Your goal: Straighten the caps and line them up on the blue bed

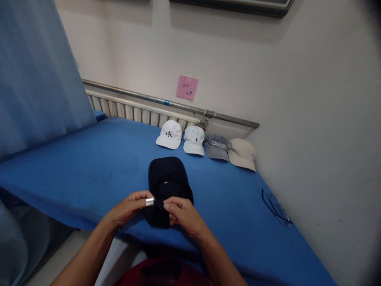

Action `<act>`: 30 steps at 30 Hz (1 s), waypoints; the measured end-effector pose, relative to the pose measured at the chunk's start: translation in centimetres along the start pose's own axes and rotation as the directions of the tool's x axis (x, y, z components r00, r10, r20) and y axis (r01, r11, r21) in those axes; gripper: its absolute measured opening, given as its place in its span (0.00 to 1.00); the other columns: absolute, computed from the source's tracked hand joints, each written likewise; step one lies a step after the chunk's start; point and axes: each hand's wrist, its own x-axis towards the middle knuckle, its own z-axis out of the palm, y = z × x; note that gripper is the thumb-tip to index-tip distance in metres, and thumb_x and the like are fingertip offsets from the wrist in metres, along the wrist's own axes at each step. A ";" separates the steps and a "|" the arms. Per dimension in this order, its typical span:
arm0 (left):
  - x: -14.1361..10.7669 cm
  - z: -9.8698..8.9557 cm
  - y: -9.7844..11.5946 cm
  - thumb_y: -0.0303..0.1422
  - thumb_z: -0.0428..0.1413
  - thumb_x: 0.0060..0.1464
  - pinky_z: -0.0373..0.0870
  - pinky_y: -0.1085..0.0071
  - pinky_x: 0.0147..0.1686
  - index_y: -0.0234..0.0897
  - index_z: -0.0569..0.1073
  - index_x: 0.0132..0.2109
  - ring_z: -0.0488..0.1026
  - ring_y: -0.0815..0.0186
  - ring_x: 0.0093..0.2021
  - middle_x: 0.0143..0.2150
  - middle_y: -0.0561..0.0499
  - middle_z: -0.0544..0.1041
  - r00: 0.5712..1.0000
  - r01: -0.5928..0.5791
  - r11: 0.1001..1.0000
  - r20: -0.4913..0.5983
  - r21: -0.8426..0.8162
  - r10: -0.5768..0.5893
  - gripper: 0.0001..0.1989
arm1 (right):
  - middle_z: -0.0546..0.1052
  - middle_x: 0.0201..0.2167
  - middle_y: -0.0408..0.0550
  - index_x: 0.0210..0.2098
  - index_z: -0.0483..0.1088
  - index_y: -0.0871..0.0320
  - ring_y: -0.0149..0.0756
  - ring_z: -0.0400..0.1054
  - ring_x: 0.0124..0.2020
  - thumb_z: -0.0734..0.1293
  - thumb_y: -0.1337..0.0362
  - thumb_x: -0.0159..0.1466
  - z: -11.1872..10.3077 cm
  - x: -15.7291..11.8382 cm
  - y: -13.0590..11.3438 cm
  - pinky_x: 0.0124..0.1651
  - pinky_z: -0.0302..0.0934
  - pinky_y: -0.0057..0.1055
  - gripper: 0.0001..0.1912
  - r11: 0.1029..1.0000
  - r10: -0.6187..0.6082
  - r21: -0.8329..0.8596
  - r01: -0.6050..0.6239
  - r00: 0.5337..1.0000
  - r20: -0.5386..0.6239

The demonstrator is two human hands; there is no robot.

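A black cap (pixel 168 171) lies on the blue-covered surface in front of me, its brim pointing away and its inside partly showing. My left hand (pixel 131 206) pinches the cap's near edge, at the back strap; a silver band wraps the thumb. On the other side of that strap, the fingers of my right hand (pixel 182 212) are closed on the cap as well. Both hands are close together, with a short piece of dark strap between them. How the strap is fastened is too dark to make out.
Along the back stand a white cap (pixel 170 134), a pale cap (pixel 194 140), a grey cap (pixel 217 147) and a beige cap (pixel 242 153). Eyeglasses (pixel 276 208) lie by the right wall. Behind are a radiator (pixel 127 111) and pipe; a blue curtain (pixel 41 71) hangs left.
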 end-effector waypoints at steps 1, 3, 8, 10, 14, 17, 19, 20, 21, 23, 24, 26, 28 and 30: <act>0.0 -0.1 -0.1 0.38 0.66 0.44 0.57 0.73 0.31 0.34 0.77 0.31 0.61 0.70 0.28 0.26 0.53 0.70 1.000 -0.002 1.000 0.000 0.004 0.002 0.11 | 0.58 0.14 0.34 0.29 0.73 0.59 0.23 0.51 0.17 0.67 0.59 0.55 0.0 0.0 0.0 0.23 0.50 0.25 0.09 1.000 0.003 0.010 -0.003 1.000 0.003; 0.1 -0.2 -0.1 0.38 0.66 0.44 0.57 0.73 0.31 0.34 0.78 0.31 0.61 0.70 0.29 0.26 0.52 0.70 1.000 -0.004 1.000 -0.005 0.017 0.004 0.11 | 0.58 0.14 0.34 0.27 0.72 0.59 0.23 0.51 0.17 0.68 0.58 0.55 0.0 0.1 0.1 0.23 0.49 0.24 0.09 1.000 0.015 0.015 -0.015 1.000 0.009; 0.0 -0.3 -0.1 0.39 0.67 0.43 0.58 0.72 0.34 0.35 0.79 0.32 0.63 0.69 0.31 0.28 0.52 0.72 1.000 0.011 0.999 -0.016 0.041 -0.011 0.12 | 0.59 0.14 0.34 0.27 0.71 0.59 0.23 0.52 0.17 0.67 0.59 0.55 -0.2 0.5 0.1 0.23 0.52 0.24 0.08 0.999 0.039 0.030 -0.040 0.999 0.028; 0.0 -0.3 -0.1 0.39 0.66 0.44 0.59 0.72 0.34 0.36 0.79 0.33 0.63 0.69 0.31 0.29 0.52 0.72 1.000 0.016 0.999 -0.016 0.052 -0.015 0.12 | 0.58 0.13 0.33 0.26 0.71 0.59 0.22 0.51 0.16 0.67 0.60 0.56 -0.2 0.7 0.1 0.23 0.52 0.23 0.08 0.998 0.045 0.031 -0.046 0.998 0.039; 0.0 -0.2 0.0 0.39 0.65 0.46 0.61 0.72 0.35 0.36 0.79 0.33 0.65 0.67 0.32 0.31 0.50 0.73 1.000 -0.013 0.995 -0.015 0.099 0.015 0.10 | 0.59 0.14 0.33 0.26 0.70 0.59 0.21 0.50 0.16 0.67 0.60 0.55 -0.3 1.2 0.0 0.23 0.53 0.23 0.08 0.998 0.066 0.019 -0.068 0.995 0.078; 0.0 -0.1 0.0 0.39 0.65 0.46 0.61 0.72 0.35 0.36 0.78 0.33 0.65 0.68 0.32 0.31 0.51 0.73 1.000 -0.021 0.994 -0.015 0.108 0.023 0.10 | 0.58 0.14 0.32 0.27 0.70 0.59 0.21 0.49 0.16 0.67 0.61 0.55 -0.5 1.3 -0.2 0.23 0.55 0.23 0.07 0.996 0.081 0.018 -0.084 0.991 0.111; -0.1 -0.1 0.1 0.39 0.65 0.46 0.61 0.72 0.35 0.37 0.78 0.32 0.65 0.68 0.32 0.30 0.51 0.73 1.000 -0.015 0.994 -0.013 0.106 0.017 0.10 | 0.57 0.13 0.32 0.27 0.71 0.59 0.21 0.48 0.15 0.67 0.62 0.56 -0.7 1.4 -0.4 0.23 0.56 0.23 0.06 0.995 0.095 0.016 -0.098 0.986 0.137; -0.1 0.0 0.1 0.39 0.65 0.47 0.61 0.72 0.35 0.37 0.78 0.32 0.65 0.69 0.32 0.30 0.51 0.74 1.000 -0.012 0.995 -0.010 0.103 0.013 0.09 | 0.56 0.13 0.31 0.26 0.71 0.59 0.21 0.47 0.15 0.66 0.63 0.56 -0.8 1.5 -0.5 0.23 0.56 0.23 0.06 0.994 0.101 0.014 -0.104 0.983 0.156; -0.2 0.0 0.2 0.38 0.64 0.47 0.61 0.72 0.35 0.37 0.79 0.32 0.65 0.69 0.32 0.30 0.51 0.74 1.000 -0.008 0.995 -0.007 0.100 0.008 0.09 | 0.56 0.12 0.31 0.26 0.72 0.59 0.21 0.47 0.15 0.66 0.63 0.57 -0.9 1.6 -0.6 0.23 0.55 0.23 0.06 0.994 0.106 0.009 -0.110 0.978 0.178; -0.2 0.1 0.3 0.38 0.64 0.47 0.61 0.72 0.36 0.37 0.79 0.32 0.66 0.68 0.32 0.31 0.51 0.75 1.000 -0.001 0.995 -0.007 0.095 0.001 0.09 | 0.55 0.12 0.31 0.27 0.73 0.60 0.21 0.47 0.15 0.66 0.63 0.57 -1.1 1.7 -0.7 0.22 0.55 0.22 0.07 0.994 0.110 -0.002 -0.112 0.969 0.221; -0.2 0.1 0.3 0.38 0.64 0.47 0.61 0.71 0.36 0.37 0.79 0.32 0.66 0.68 0.32 0.31 0.51 0.75 1.000 0.004 0.996 -0.009 0.093 -0.003 0.09 | 0.55 0.12 0.31 0.27 0.73 0.60 0.21 0.47 0.15 0.66 0.63 0.57 -1.2 1.7 -0.8 0.22 0.55 0.22 0.07 0.994 0.108 -0.006 -0.110 0.965 0.237; -0.2 0.1 0.3 0.38 0.65 0.46 0.61 0.72 0.35 0.36 0.79 0.32 0.66 0.68 0.32 0.30 0.51 0.75 1.000 0.012 0.996 -0.015 0.084 -0.011 0.09 | 0.56 0.12 0.31 0.28 0.74 0.61 0.21 0.48 0.15 0.66 0.63 0.57 -1.4 1.8 -0.8 0.22 0.55 0.22 0.07 0.994 0.103 -0.006 -0.105 0.961 0.256; -0.2 0.1 0.3 0.38 0.66 0.45 0.61 0.72 0.35 0.37 0.79 0.32 0.66 0.69 0.32 0.30 0.51 0.75 1.000 0.019 0.998 -0.017 0.068 -0.018 0.09 | 0.56 0.12 0.31 0.28 0.73 0.61 0.21 0.48 0.14 0.67 0.62 0.57 -1.5 1.9 -0.7 0.22 0.56 0.23 0.07 0.994 0.101 0.004 -0.105 0.958 0.269; -0.2 0.0 0.3 0.38 0.66 0.45 0.61 0.73 0.35 0.37 0.80 0.32 0.66 0.70 0.32 0.30 0.52 0.75 1.000 0.026 0.998 -0.015 0.057 -0.025 0.09 | 0.56 0.12 0.31 0.28 0.73 0.61 0.20 0.48 0.14 0.68 0.62 0.57 -1.6 2.0 -0.7 0.22 0.56 0.23 0.08 0.994 0.104 0.007 -0.110 0.954 0.282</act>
